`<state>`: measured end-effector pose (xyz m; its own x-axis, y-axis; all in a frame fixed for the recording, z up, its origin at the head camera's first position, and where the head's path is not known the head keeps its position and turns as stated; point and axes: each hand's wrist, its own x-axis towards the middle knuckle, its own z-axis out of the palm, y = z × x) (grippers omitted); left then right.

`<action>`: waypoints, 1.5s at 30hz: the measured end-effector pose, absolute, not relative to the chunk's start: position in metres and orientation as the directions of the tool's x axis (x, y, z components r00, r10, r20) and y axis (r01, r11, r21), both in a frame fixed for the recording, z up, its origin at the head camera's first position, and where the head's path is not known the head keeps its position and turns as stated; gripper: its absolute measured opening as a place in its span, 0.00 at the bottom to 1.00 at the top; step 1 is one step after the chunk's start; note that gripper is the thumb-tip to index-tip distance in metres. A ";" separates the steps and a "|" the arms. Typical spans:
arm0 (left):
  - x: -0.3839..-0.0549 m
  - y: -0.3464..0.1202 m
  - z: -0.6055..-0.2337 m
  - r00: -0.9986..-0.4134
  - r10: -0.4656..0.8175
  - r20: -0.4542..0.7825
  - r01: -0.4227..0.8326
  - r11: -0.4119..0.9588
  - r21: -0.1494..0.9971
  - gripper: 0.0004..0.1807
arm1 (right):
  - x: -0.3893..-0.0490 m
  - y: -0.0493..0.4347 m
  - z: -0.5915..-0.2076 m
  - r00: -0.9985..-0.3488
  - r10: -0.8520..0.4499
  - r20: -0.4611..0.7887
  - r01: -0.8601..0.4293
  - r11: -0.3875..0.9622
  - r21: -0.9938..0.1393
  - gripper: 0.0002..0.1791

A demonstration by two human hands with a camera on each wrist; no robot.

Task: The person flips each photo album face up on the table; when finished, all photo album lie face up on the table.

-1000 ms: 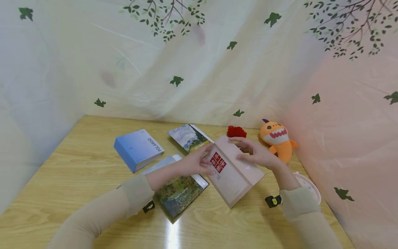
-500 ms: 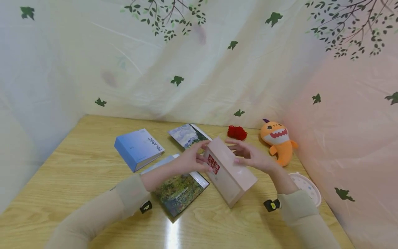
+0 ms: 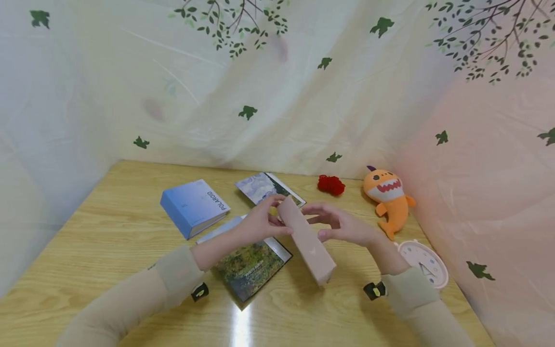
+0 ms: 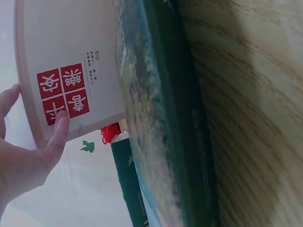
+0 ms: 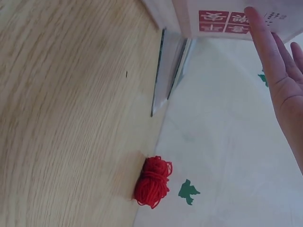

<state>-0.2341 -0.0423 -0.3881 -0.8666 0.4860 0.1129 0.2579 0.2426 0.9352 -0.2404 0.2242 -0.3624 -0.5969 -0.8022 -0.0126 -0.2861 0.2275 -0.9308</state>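
A thick pink album (image 3: 307,241), with red square characters on its covers, stands tilted on edge above the table, its broad spine upward. My left hand (image 3: 260,222) grips its far end; in the left wrist view the thumb (image 4: 60,124) lies on the cover's red characters and a finger meets the upper edge. My right hand (image 3: 344,225) is at the other cover, fingers extended; in the right wrist view one fingertip (image 5: 251,13) touches the face by the characters. Beside the pink album, a photo album with a garden picture (image 3: 249,272) lies partly under my left forearm.
A blue POLAROID album (image 3: 194,207) lies at the left. Behind my hands are an album with a landscape picture (image 3: 256,187) and red yarn (image 3: 331,185). An orange shark plush (image 3: 388,197) and a pink-rimmed clock (image 3: 422,262) sit along the right edge of the wooden table (image 3: 108,231).
The pink album has turned from cover facing up to spine facing up and shifted left. Both hands have moved slightly left with it. More of the clock shows.
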 end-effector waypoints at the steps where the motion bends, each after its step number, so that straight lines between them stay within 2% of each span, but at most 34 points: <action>1: -0.234 -0.043 -0.388 -0.870 0.481 0.111 0.253 0.243 0.936 0.42 | -0.240 0.222 -0.363 -0.585 -0.811 -0.008 -0.280 0.211 -0.937 0.33; 5: -0.235 -0.045 -0.391 -0.876 0.470 0.106 0.235 0.224 0.946 0.42 | -0.238 0.217 -0.366 -0.568 -0.823 -0.011 -0.270 0.199 -0.942 0.34; 12: -0.235 -0.048 -0.393 -0.880 0.451 0.145 0.274 0.234 0.933 0.42 | -0.236 0.210 -0.379 -0.540 -0.842 -0.010 -0.278 0.189 -0.942 0.38; 21: -0.233 -0.051 -0.398 -0.888 0.447 0.110 0.243 0.251 0.937 0.40 | -0.232 0.203 -0.390 -0.546 -0.838 0.006 -0.321 0.202 -0.925 0.39; 34: -0.229 -0.055 -0.402 -0.891 0.450 0.054 0.133 0.145 0.980 0.39 | -0.230 0.201 -0.403 -0.630 -0.776 -0.012 -0.392 0.331 -0.859 0.34; 45: -0.228 -0.062 -0.411 -0.869 0.494 0.016 0.042 0.042 0.998 0.38 | -0.231 0.204 -0.415 -0.746 -0.662 -0.071 -0.381 0.512 -0.770 0.36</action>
<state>-0.2284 -0.0617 -0.4107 -0.8691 0.4944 0.0161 0.0423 0.0419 0.9982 -0.2306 0.2043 -0.4147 -0.7460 -0.6622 -0.0712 -0.3811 0.5121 -0.7697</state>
